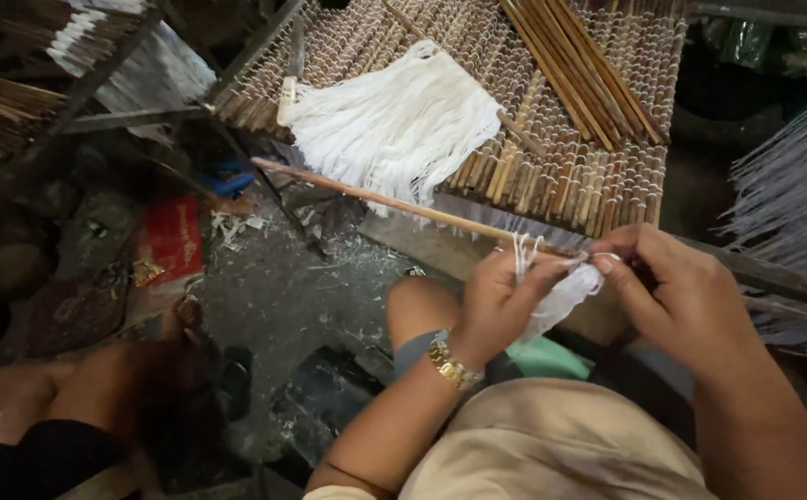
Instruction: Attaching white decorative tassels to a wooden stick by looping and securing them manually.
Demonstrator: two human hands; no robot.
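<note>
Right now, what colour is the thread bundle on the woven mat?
White thread bundle, clearest in the head view.

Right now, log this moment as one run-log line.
left hand: pinching white threads | right hand: pinching same threads | thin stick: across hands | woven stick mat: ahead

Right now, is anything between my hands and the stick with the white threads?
Nothing visible: the left hand and right hand already pinch the white threads on the thin stick.

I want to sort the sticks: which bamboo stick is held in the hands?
The long single stick, running diagonally from the mat's left edge into the left hand and right hand. The other sticks lie bundled on the mat.
</note>
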